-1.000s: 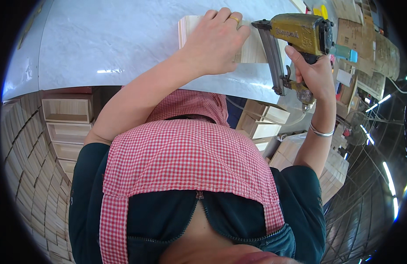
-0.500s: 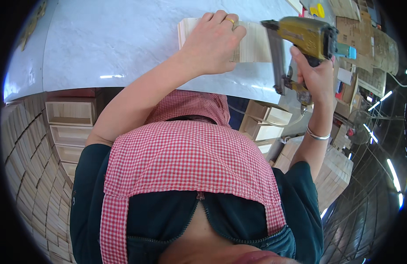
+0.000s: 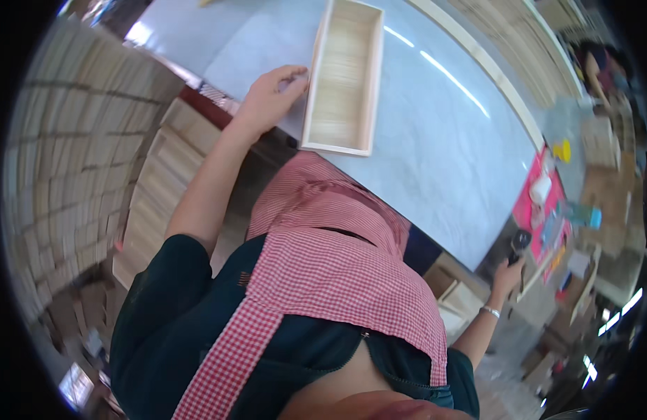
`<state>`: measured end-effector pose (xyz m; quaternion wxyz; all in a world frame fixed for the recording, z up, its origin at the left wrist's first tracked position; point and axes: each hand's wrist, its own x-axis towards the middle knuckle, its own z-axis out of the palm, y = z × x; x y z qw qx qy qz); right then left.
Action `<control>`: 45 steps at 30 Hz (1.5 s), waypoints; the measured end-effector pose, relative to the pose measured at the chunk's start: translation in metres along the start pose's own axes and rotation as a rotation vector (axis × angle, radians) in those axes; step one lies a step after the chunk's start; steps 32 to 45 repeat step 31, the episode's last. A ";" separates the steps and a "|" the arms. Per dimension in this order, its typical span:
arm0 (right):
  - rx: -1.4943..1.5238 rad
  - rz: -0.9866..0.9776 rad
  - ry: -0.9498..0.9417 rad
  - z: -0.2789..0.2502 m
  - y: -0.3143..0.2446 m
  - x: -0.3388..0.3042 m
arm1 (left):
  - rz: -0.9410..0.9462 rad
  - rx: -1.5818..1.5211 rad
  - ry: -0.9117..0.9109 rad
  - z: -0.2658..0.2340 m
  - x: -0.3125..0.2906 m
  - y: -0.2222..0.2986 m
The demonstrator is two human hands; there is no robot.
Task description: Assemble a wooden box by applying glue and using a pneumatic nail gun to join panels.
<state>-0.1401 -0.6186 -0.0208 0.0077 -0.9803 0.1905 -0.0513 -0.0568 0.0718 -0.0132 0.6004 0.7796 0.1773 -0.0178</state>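
Note:
An open-topped rectangular wooden box [image 3: 341, 91] lies on the pale marbled tabletop, its hollow side up and its near end by the table's front edge. Beside its left wall is my left hand [image 3: 267, 101], fingers bent and apart from the thumb, nothing held between them. The fingertips come up to the wall; whether they press on it I cannot tell. Low at the far right, past the table's corner, my right hand [image 3: 506, 278] is wrapped round the grip of a nail gun [image 3: 520, 242]. Only a small dark part of the nail gun shows.
Stacked wooden pieces [image 3: 71, 140] rise at the left, beside wooden boxes [image 3: 162, 168] under the table edge. A wooden rail [image 3: 477, 56] borders the table's far side. On the right are a pink cloth [image 3: 525, 203], a blue-capped bottle [image 3: 582, 213] and a person [image 3: 600, 70] farther back.
The box has gone from lying closed side up under my left hand to hollow side up. My left hand is off its top, and the nail gun has moved down and right, away from it.

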 end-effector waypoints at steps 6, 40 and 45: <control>-0.111 0.172 0.052 0.028 0.007 0.009 | 0.614 0.569 0.317 -0.001 -0.062 -0.001; 0.123 -0.451 0.305 -0.011 -0.199 0.044 | 0.046 1.139 0.697 -0.055 -0.193 -0.193; 0.123 -0.451 0.305 -0.011 -0.199 0.044 | 0.046 1.139 0.697 -0.055 -0.193 -0.193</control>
